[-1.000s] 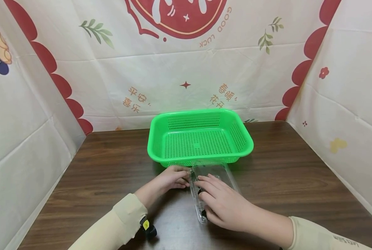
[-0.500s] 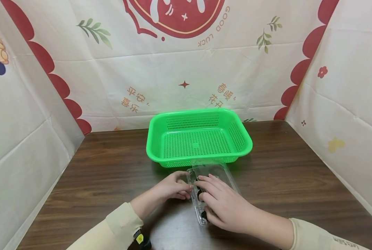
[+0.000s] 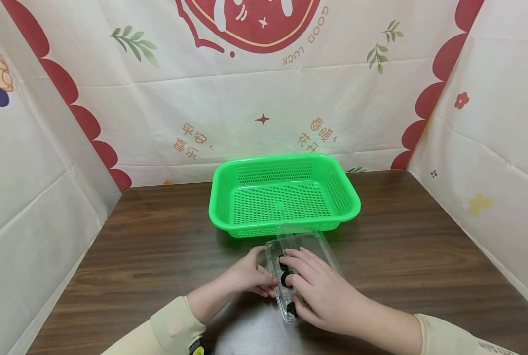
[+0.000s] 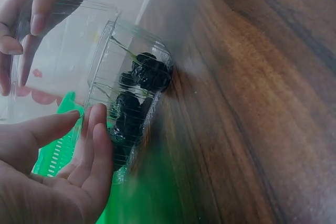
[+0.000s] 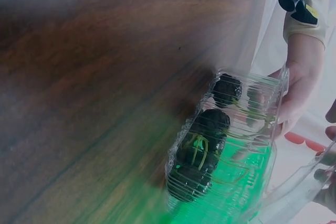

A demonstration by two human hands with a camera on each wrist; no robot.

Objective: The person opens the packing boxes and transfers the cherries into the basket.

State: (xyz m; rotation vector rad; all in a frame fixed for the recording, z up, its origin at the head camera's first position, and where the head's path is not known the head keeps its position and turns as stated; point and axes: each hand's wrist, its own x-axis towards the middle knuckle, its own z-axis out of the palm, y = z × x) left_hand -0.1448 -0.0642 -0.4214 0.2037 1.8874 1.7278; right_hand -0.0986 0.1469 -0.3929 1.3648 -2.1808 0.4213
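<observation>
A clear plastic clamshell box point(image 3: 275, 268) lies on the table with its lid partly raised. Inside are several black, lumpy berries with thin green stems point(image 4: 128, 111), also visible through the box wall as dark berries point(image 5: 202, 145). At the box's left side my left hand point(image 3: 250, 276) holds the wall, thumb by the rim and fingers against the outside point(image 4: 97, 129). My right hand point(image 3: 323, 291) grips the clear lid point(image 3: 301, 241) from above with bent fingers, covering part of the box in the head view. In the left wrist view the lid stands between the fingers and thumb of the right hand point(image 4: 39, 9).
A green perforated basket point(image 3: 219, 222) stands just behind the box at the table's back, with no contents visible. The brown wooden table point(image 3: 157, 236) extends to both sides. Printed white cloth point(image 3: 233, 98) encloses the back and sides.
My left hand has slid along the box's left side toward me, spreading thumb and fingers. The box's near end has shifted slightly toward me, and more black berries show beside my right fingers.
</observation>
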